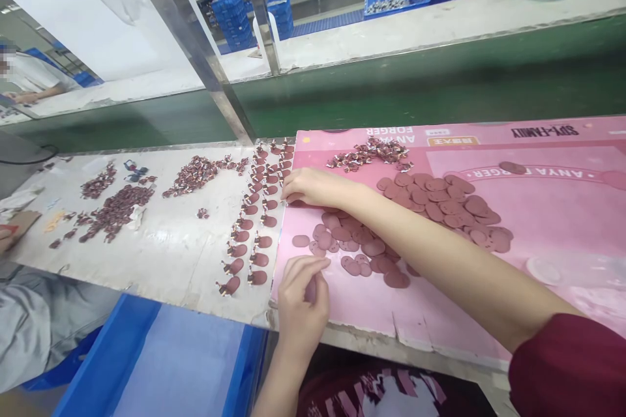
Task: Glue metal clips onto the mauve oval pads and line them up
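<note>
Right hand lay flat beside disc rows, maybe pinching one; left hand pinched a disc; a sleeve sweep could scatter rows.

On the bench I see a printed board at right carrying 2 heaps of discs, small figures behind them. Left of the board run 2 rows of assembled pieces; further left lie loose piles. A tray sits before the bench.

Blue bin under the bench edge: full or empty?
Empty, as far as it shows. The blue bin has a bare floor with nothing lying in it; its near end runs out of frame, so that part cannot be told.
</note>
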A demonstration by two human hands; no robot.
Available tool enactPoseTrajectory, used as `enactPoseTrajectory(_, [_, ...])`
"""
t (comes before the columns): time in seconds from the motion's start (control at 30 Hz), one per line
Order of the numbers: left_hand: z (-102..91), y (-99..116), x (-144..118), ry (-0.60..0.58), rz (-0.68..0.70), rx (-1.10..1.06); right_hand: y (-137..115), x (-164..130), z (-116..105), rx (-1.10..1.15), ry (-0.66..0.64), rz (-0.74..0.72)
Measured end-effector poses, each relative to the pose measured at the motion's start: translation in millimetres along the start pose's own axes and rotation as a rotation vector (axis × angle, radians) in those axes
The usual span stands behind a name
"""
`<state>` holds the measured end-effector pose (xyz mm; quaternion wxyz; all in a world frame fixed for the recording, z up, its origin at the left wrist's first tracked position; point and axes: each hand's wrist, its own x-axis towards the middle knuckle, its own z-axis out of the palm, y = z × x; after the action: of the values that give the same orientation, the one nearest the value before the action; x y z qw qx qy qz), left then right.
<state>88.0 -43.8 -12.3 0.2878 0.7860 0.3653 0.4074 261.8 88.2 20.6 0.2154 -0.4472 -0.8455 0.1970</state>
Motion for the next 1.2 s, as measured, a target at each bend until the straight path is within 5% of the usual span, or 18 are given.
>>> enactPoseTrajectory(0.37, [-0.6,1.1,1.5,-0.004,0.001,-0.006,0.2,-6.0,-3.3,-0.070,-0.001,0.041])
enactPoseTrajectory(0.8, [-0.2,1.5,1.4,0.003,-0.014,-0.012,-25.2,-23.8,17.6,0.000,0.080,0.579])
enactPoseTrajectory(1.2, [-0.3,0.8,0.4,0.029,-0.006,-0.022,-18.9,-3.1,21.6,0.022,0.131,0.652])
